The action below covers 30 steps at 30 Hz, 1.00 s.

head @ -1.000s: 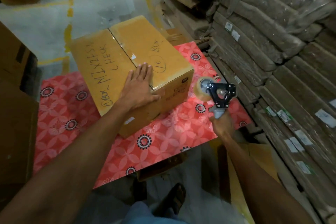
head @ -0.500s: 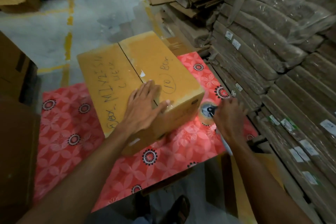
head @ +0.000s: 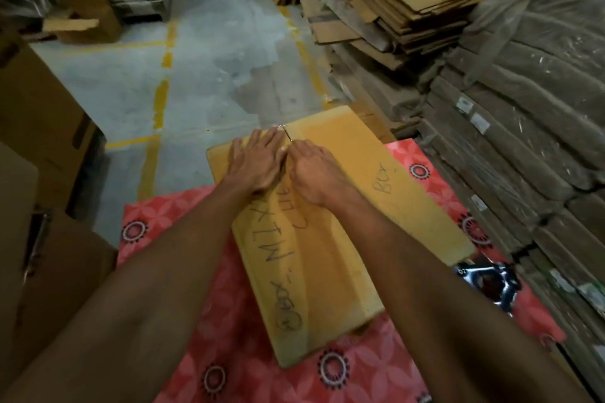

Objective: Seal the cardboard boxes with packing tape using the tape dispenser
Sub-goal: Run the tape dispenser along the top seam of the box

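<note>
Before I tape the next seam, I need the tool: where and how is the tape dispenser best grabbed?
Grip the tape dispenser by its handle, with the right hand coming from above, to the right of the box. It lies on the red mat by the near right corner. Blur hides which way the handle points.

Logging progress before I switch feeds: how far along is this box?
Done: the cardboard box has its flaps closed flat. In hand: the left hand lies flat at the far end of the centre seam, the right hand beside it, grip unclear; the tape dispenser lies on the red mat, in neither hand. Left: I cannot tell whether tape covers the seam, so check that before counting it sealed.
</note>
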Motion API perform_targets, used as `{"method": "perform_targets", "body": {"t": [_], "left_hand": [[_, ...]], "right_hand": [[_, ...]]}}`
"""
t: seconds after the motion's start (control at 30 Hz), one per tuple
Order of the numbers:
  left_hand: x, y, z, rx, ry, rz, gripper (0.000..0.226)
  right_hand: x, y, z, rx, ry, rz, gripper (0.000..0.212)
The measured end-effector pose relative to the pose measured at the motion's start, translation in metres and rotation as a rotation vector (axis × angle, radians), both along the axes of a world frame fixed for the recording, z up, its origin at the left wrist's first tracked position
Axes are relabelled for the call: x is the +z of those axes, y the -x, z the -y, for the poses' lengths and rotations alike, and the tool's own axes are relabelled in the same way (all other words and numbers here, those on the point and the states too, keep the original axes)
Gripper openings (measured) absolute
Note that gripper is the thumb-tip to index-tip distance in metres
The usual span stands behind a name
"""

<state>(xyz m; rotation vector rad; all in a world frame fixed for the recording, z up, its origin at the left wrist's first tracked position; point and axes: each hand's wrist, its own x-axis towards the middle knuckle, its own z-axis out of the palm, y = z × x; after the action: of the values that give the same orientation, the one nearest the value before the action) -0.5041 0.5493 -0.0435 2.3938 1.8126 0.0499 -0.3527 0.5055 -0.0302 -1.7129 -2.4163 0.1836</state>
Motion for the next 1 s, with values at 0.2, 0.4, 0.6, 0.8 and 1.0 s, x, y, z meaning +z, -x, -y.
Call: {"method": "perform_targets", "body": {"t": [0.2,0.4,0.6,0.8,1.0], "left_hand": [[-0.014,0.004,-0.028,-0.016,-0.063,-0.009,0.053],[-0.012,0.005,-0.025,-0.016,-0.062,-0.007,0.055],[-0.007,-0.003,-0.016,0.035,-0.046,-0.042,0.055],[-0.006,-0.04,0.047,-0.204,-0.041,0.002,0.061],[-0.008,-0.047,0.107,-0.248,-0.001,0.019,0.056]], "right_hand": [[-0.02,0.007,-0.031,-0.033,0.126,0.112,0.06],[-0.02,-0.009,0.017,-0.052,0.117,0.095,0.064],[-0.022,-0.036,0.1,-0.144,0.121,0.079,0.063],[-0.023,-0.045,0.121,-0.173,0.119,0.053,0.063],[-0.02,-0.043,0.126,-0.149,0.112,0.086,0.062]]}}
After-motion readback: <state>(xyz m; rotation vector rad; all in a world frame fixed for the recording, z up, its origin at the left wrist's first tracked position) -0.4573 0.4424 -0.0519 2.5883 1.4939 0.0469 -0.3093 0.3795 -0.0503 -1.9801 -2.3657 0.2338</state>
